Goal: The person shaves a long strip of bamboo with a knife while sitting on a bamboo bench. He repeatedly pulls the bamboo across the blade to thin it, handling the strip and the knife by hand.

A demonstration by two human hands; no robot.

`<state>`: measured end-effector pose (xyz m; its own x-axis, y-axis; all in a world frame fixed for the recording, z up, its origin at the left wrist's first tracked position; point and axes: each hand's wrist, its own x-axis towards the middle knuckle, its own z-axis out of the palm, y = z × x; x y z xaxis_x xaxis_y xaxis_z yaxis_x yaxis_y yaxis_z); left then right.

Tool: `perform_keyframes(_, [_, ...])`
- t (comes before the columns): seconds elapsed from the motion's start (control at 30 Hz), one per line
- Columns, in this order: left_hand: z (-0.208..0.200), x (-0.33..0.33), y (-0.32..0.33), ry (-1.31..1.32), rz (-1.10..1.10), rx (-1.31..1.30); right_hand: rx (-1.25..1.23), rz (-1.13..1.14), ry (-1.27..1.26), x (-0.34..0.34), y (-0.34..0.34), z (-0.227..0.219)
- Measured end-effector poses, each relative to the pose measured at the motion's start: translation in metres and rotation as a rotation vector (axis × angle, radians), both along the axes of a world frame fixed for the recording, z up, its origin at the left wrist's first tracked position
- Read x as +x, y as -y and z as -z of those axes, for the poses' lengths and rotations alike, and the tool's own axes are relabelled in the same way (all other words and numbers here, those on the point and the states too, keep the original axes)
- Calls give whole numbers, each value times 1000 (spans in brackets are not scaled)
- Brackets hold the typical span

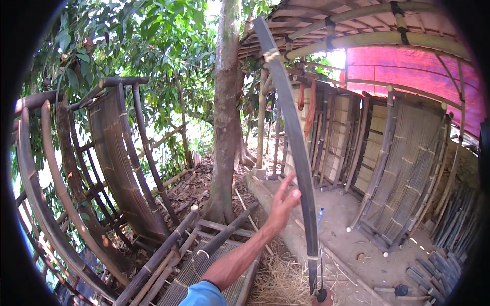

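A long, dark split bamboo pole (292,115) stands upright and slightly tilted before me, its upper end near the roof and a pale node ring high up. My left hand (280,206) is at its left side, fingers stretched upward and thumb apart, close to or touching the pole's edge. Low in the view, my right hand (322,301) is partly cut off by the lower edge. It is closed round a dark-handled knife (321,270), whose thin blade shows nearly edge-on beside the pole's lower end.
A bamboo bench frame (176,273) lies below my left arm, beside straw shavings (278,280). Bamboo panels lean at left (120,163) and right (403,168). A tree trunk (224,112) rises ahead. Dark bamboo pieces (434,275) and a water bottle (320,215) are to the right.
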<state>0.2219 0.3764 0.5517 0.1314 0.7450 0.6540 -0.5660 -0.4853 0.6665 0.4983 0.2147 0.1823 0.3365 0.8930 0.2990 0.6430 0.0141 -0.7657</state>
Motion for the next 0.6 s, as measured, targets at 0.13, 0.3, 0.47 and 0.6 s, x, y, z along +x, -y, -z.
perform_keyframes(0.13, [-30, 40, 69, 7, 327, 120, 149, 43, -126, 14, 17, 18])
perform_keyframes(0.3, [-52, 101, 145, 139, 151, 106, 40, 201, 35, 40, 26, 30])
perform_keyframes(0.47, [-100, 74, 165, 56, -74, 135, -88, 204, 7, 55, 69, -1])
perform_keyframes(0.6, [-158, 40, 145, 17, -88, 395, -177, 168, -123, 62, 112, -6])
